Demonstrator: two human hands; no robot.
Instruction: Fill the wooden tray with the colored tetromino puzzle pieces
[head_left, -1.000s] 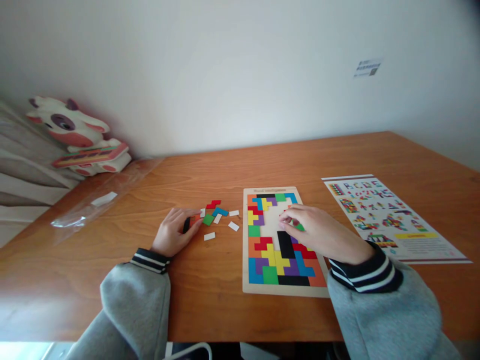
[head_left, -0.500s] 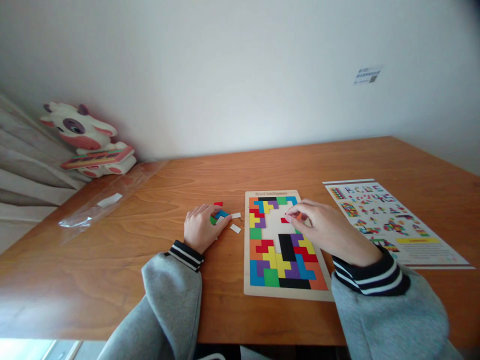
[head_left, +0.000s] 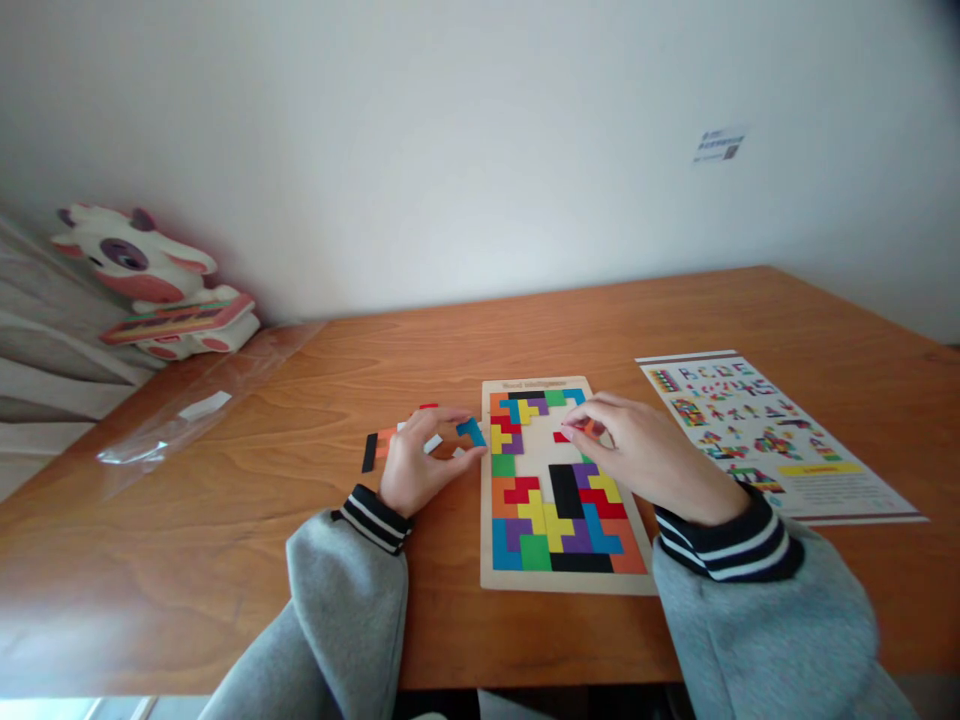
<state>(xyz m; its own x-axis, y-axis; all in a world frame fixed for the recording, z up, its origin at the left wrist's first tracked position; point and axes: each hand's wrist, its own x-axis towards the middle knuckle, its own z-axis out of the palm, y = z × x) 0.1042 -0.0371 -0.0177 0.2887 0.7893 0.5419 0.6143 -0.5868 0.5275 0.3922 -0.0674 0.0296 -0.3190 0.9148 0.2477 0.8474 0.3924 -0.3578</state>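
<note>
A wooden puzzle board (head_left: pixel 486 500) lies flat, with coloured block pieces in its lower half and around its upper edge; bare board shows in the upper middle. Over that bare area my right hand (head_left: pixel 637 445) pinches a small red puzzle piece (head_left: pixel 559 437) between thumb and fingers. My left hand (head_left: pixel 421 458) is just left of the board, with a blue puzzle piece (head_left: pixel 471 432) between its thumb and fingertips. Loose pieces lie behind and beside this hand, among them a black piece (head_left: pixel 369 452) and an orange piece (head_left: pixel 385 441), partly covered.
A printed pattern sheet (head_left: pixel 750 430) lies right of the board. At the far left, a clear plastic bag (head_left: pixel 165 440) rests on the wooden table (head_left: pixel 247 560) near a cow toy with a keyboard (head_left: pixel 150 290). A wall stands behind the table.
My left hand has moved right, toward the board, bringing the blue piece along from the loose pieces. Black and orange pieces now show behind it. My right hand keeps its pinch over the board.
</note>
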